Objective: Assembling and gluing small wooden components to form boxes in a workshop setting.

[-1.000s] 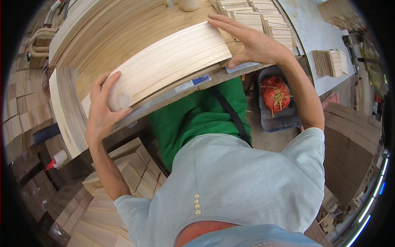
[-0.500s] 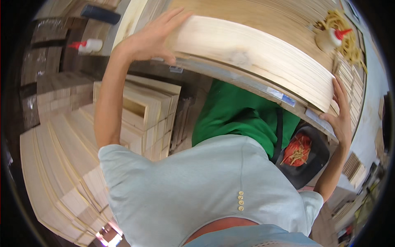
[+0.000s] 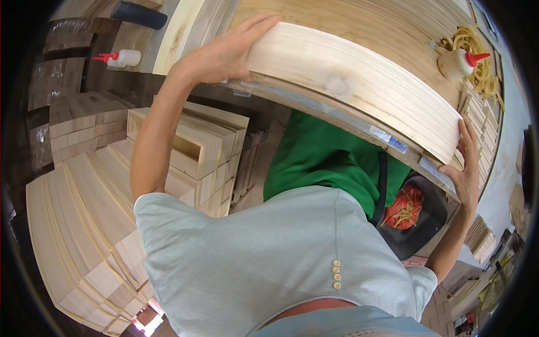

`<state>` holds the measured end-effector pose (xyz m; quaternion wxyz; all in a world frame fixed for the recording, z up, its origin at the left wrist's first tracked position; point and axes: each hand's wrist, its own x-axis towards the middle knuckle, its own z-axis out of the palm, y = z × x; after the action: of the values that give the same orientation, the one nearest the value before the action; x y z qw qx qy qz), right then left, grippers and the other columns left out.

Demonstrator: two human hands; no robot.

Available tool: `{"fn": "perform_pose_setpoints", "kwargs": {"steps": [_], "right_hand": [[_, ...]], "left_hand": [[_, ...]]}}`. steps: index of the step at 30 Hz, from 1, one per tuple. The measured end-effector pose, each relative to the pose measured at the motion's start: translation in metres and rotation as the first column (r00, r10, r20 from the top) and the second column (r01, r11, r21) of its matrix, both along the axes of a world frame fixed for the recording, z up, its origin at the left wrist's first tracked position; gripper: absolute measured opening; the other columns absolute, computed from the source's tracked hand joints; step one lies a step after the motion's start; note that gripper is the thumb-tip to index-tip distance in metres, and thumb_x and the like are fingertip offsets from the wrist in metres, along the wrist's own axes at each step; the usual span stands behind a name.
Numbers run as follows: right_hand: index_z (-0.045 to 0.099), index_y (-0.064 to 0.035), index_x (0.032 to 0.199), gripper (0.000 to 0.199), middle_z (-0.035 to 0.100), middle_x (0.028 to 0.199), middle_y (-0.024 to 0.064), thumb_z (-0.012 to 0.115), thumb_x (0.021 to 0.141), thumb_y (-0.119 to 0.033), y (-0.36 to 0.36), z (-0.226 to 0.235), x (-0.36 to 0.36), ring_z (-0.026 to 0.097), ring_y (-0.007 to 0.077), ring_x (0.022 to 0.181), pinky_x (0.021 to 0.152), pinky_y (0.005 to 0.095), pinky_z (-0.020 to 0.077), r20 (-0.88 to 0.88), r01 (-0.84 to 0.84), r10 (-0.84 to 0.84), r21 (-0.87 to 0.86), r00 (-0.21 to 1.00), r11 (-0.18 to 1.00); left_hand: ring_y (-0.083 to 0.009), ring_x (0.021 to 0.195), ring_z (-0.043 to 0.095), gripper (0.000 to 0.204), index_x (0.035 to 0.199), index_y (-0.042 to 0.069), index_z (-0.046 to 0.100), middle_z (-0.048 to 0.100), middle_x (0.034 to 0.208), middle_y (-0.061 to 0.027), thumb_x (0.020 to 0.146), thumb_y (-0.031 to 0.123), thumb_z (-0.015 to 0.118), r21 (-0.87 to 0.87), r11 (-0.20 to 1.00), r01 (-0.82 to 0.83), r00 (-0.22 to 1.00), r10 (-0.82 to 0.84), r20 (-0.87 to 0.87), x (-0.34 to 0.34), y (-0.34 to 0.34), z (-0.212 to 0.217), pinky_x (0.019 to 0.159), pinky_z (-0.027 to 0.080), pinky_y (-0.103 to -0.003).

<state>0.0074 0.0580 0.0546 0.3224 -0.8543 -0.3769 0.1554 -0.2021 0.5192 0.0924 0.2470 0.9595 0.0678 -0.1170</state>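
Observation:
A pale wooden board with a knot near its middle lies along the front edge of the workbench. My left hand grips its left end, fingers on the upper edge and thumb low on the near side. At the other end, my right hand holds the corner, its fingers partly behind the wood and its thumb toward me. Near that hand stands a glue bottle with a red nozzle, beside a tangle of yellowish bands.
Stacked wooden boxes stand left below the bench, near a larger stack of panels. White bottles with red tips and a dark cylinder lie far left. A black bin holding red material sits under the bench at right. Thin wood strips lie beyond my right hand.
My left hand has shifted a little to the right along with the left end of the board. The right hand keeps its hold. The whole view has also moved slightly.

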Motion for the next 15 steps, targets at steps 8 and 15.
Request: {"fn": "perform_pose_setpoints", "kwargs": {"steps": [8,15], "right_hand": [[0.026,-0.0079,0.151,0.087,0.026,0.155,0.0143,0.057,0.088,-0.061,-0.004,-0.006,-0.007,0.039,0.0288,0.135,0.107,0.0447,0.0356,-0.499,0.369,-0.277,0.095,0.821,0.924],[0.046,0.0018,0.135,0.063,0.052,0.134,0.0097,0.046,0.099,-0.049,-0.028,-0.067,0.004,0.047,0.0185,0.124,0.105,0.033,0.0348,-0.724,0.555,-0.411,-0.047,0.554,0.83]], "left_hand": [[-0.0245,0.123,0.049,0.072,0.149,0.011,0.03,0.039,0.147,-0.0132,0.088,0.033,0.062,-0.631,0.64,-0.438,0.885,0.431,-0.177,-0.015,0.042,-0.017,0.103,0.041,-0.036],[-0.0217,0.117,0.052,0.08,0.139,-0.001,0.044,0.053,0.133,-0.0127,0.094,0.065,0.04,-0.67,0.424,-0.609,0.677,0.718,-0.161,-0.03,-0.013,-0.066,0.097,0.042,-0.035]]}}
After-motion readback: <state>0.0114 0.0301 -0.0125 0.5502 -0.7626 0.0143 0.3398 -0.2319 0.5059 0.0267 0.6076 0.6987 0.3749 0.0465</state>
